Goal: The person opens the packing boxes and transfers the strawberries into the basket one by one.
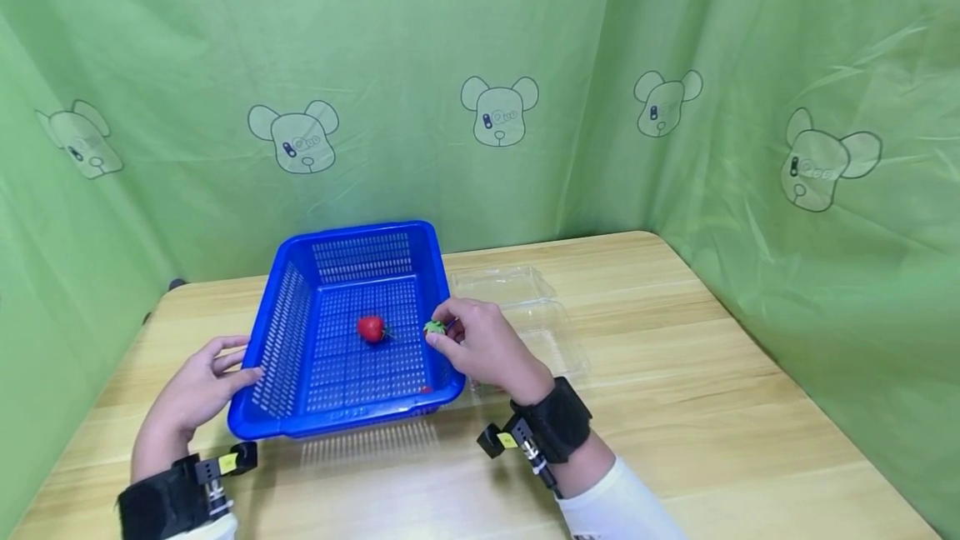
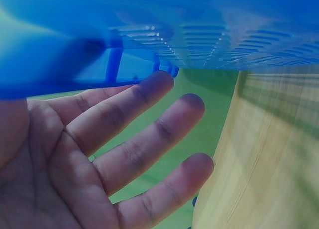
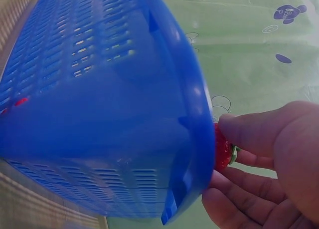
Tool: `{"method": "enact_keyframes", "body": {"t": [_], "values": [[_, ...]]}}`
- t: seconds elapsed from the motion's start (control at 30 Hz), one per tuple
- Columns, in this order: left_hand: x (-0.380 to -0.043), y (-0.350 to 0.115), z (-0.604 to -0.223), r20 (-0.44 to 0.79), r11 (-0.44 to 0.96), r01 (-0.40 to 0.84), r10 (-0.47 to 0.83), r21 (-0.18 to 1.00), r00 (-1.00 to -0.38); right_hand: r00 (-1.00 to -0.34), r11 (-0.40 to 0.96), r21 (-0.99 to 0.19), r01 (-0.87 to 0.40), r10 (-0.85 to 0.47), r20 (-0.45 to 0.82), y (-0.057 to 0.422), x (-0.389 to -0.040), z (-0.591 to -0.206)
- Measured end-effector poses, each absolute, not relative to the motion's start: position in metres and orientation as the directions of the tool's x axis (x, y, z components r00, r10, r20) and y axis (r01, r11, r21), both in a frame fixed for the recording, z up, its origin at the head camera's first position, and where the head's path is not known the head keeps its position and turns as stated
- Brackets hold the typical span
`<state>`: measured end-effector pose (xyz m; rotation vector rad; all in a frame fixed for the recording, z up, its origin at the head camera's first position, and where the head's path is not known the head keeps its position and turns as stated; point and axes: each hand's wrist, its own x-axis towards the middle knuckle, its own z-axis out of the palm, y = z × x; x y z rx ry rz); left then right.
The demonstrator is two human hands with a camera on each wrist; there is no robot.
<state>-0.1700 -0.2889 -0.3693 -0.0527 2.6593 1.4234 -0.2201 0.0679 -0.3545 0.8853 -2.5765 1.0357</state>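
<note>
A blue plastic basket [image 1: 352, 421] with slotted walls stands on the table. My left hand [image 1: 202, 377] holds its left rim, the thumb over the edge and the fingers spread along the outer wall; in the left wrist view those fingers [image 2: 149, 144] lie fairly straight below the rim. Over the right rim, my right hand [image 1: 487, 340] pinches a red strawberry [image 3: 222, 148] by thumb and fingertips, its green leaves facing up in the head view. One more strawberry [image 1: 371, 328] lies on the basket floor, and a bit of red [image 1: 426, 390] shows at the near right corner.
Right of the basket, partly behind my right hand, lies a clear plastic clamshell box [image 1: 558, 340] with its lid folded back. The wooden table [image 1: 697, 390] ends against green curtains [image 1: 390, 40] printed with bear heads. Each wrist wears a black strap with a small camera.
</note>
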Motion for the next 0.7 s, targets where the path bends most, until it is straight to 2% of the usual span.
{"method": "enact_keyframes", "body": {"t": [0.7], "values": [[-0.1707,-0.2902,-0.3671,-0.141,0.553,-0.095,0.043,0.828,-0.989,-0.756,0.539,-0.531,-0.654,-0.486,0.438,0.0619,-0.2189,-0.3588]]}}
